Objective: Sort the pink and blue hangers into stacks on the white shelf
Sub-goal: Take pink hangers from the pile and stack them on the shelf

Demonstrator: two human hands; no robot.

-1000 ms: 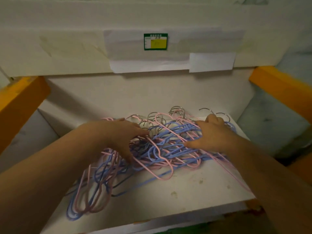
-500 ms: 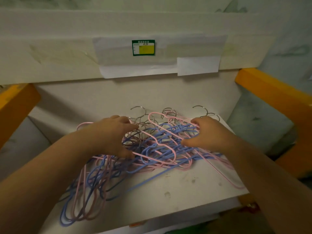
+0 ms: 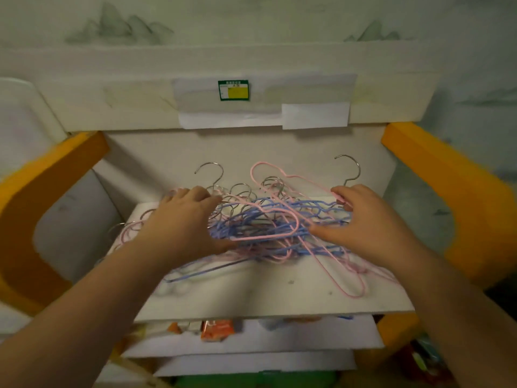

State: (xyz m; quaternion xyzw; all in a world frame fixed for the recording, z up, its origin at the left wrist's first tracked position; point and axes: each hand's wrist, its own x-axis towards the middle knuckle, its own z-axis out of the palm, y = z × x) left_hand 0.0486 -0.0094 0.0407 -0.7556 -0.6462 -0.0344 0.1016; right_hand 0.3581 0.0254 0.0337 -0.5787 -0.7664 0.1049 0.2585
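A tangled heap of thin pink hangers point(image 3: 330, 261) and blue hangers point(image 3: 279, 208) with metal hooks point(image 3: 212, 175) lies across the white shelf point(image 3: 265, 298). My left hand point(image 3: 181, 219) grips the left side of the heap, fingers curled into the wires near the hooks. My right hand point(image 3: 361, 219) holds the right side, thumb under the blue wires and fingers closed at a hook's base. One pink hanger loops up above the heap in the middle. The whole bundle looks slightly lifted at the back.
Orange frame arms point(image 3: 453, 191) flank the shelf on both sides. A white upper shelf edge with taped paper and a green-yellow label point(image 3: 233, 90) overhangs the back. Lower shelves point(image 3: 251, 337) hold orange packets below the front edge.
Both hands have gathered the heap and pulled it toward the back of the shelf. The hangers that trailed over the front left edge have been drawn in.
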